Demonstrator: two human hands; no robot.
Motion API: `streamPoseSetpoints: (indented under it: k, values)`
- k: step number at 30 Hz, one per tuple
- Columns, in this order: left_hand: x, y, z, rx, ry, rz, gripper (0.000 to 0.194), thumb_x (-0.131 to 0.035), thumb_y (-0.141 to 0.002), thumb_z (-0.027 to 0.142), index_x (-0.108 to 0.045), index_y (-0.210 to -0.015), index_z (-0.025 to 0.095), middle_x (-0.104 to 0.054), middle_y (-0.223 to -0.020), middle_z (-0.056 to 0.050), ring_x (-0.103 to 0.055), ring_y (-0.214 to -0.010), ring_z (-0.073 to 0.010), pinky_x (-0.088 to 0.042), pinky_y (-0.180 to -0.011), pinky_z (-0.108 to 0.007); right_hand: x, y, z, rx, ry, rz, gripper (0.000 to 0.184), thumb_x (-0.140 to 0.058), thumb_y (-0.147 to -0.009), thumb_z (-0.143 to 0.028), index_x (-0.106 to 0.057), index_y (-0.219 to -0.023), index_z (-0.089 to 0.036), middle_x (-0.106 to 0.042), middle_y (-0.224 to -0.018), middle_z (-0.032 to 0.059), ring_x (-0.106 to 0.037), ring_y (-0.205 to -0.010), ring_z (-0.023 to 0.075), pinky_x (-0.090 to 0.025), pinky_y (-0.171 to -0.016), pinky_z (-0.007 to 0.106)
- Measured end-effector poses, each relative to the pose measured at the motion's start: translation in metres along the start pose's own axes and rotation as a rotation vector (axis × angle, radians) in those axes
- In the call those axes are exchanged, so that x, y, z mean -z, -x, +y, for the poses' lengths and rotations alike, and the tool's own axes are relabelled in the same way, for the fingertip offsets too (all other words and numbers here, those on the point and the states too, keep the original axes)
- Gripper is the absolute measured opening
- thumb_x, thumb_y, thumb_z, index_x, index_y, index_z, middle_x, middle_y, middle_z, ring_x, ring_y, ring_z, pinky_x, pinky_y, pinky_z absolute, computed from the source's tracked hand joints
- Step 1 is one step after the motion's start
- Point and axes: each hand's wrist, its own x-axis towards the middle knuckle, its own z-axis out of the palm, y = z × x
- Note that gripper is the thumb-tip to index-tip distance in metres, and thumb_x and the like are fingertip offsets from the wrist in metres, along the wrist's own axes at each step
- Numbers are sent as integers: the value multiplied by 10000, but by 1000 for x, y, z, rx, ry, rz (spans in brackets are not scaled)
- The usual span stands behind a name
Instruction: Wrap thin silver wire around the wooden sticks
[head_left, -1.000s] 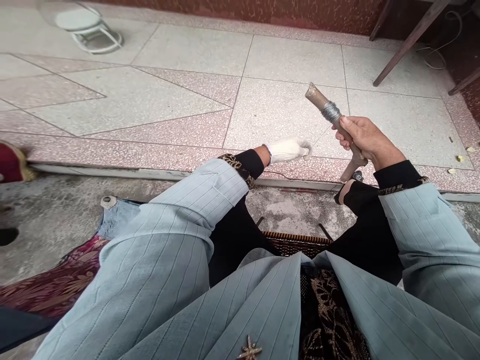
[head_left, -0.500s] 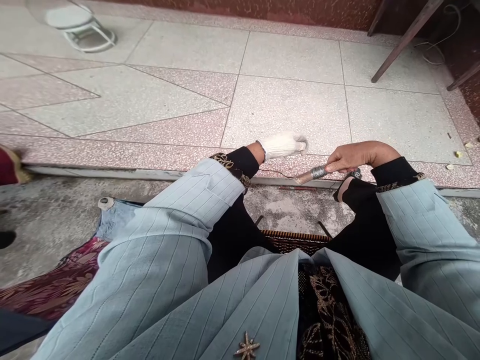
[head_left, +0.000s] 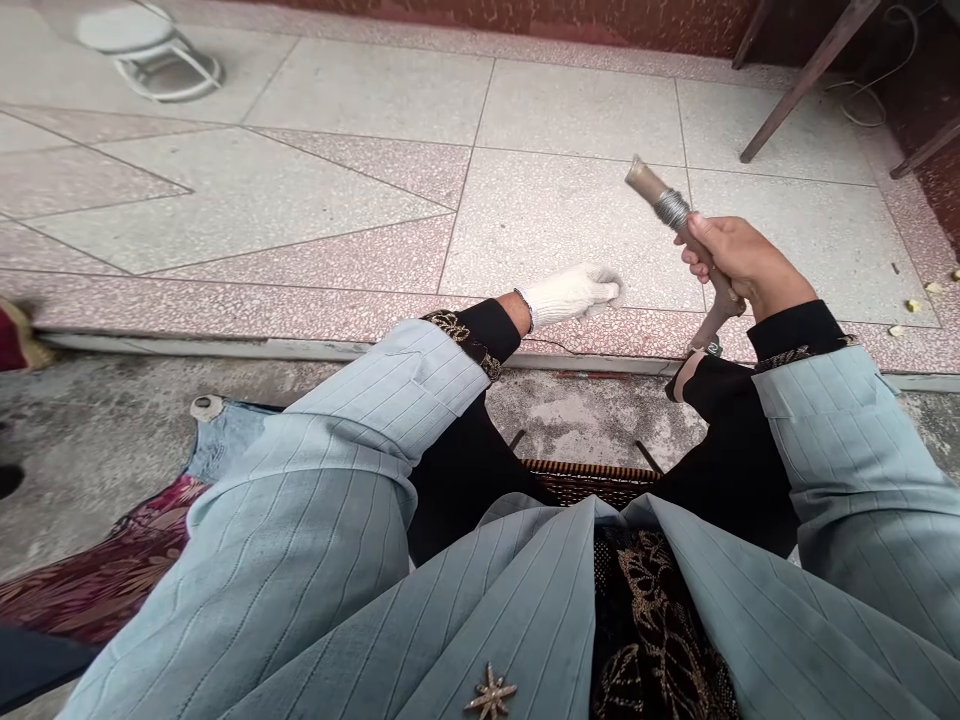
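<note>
My left hand (head_left: 577,292), in a white knitted glove, is closed low over the tiled ledge (head_left: 570,200) near its front edge. What its curled fingers hold, if anything, is hidden. My bare right hand (head_left: 731,258) is wrapped round a wooden stick (head_left: 646,182). Silvery wire (head_left: 672,209) is wound in a tight band round this stick, just above my thumb. The stick tilts up and to the left, its upper end raised over the tiles. Its lower part shows below my fist, close to my right knee.
A thin reddish rod (head_left: 595,375) lies below the ledge's edge. Between my legs is a woven seat (head_left: 592,480). A white stool (head_left: 161,50) stands at the back left, and a dark wooden leg (head_left: 806,85) slants down at the back right. Patterned red cloth (head_left: 97,575) lies at left.
My right hand has turned and lifted the wire-bound stick from low near the ledge's edge to pointing up over the tiles. My gloved left hand has hardly moved.
</note>
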Motion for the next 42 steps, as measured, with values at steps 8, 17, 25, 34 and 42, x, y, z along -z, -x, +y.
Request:
streamPoseSetpoints:
  k: [8,17,25,34,42]
  values:
    - [9,-7,-2,48,-212,108,167,-465,-878,177,-620,-826,141,-491,-647,0,-357,-493,-80,-276,-506,-256,-6,20,-14,97,-261,-170,530,-447,-892,-723,-536,-927,-202,-453,-674,8,-373,-518,116,-352,-474,268]
    - [16,-6,-1,33,-423,75,178,-506,-813,211,-671,-851,156,-546,-666,-5,-438,-568,-114,-302,-594,-273,-3,20,-9,57,152,-977,509,-570,-870,-658,-533,-708,-177,-460,-611,-27,-390,-541,92,-368,-566,251]
    - [11,2,7,-27,-531,14,214,-472,-879,247,-660,-841,152,-516,-617,6,-416,-549,-109,-280,-574,-263,-23,2,2,-107,616,-817,501,-537,-878,-648,-547,-694,-182,-464,-559,-2,-394,-512,121,-320,-557,294]
    - [-6,2,-11,-23,-72,-50,258,-432,-974,356,-599,-960,159,-512,-669,7,-464,-550,-89,-375,-532,-211,-27,-2,-7,-88,364,-144,478,-453,-932,-633,-596,-909,-177,-553,-688,81,-516,-632,189,-413,-577,329]
    - [-6,12,-3,-84,-71,-59,368,-415,-989,450,-563,-816,160,-451,-633,11,-408,-532,-85,-365,-517,-213,0,16,-11,88,-178,-92,613,-361,-871,-798,-525,-935,-211,-454,-624,7,-435,-532,148,-396,-506,301]
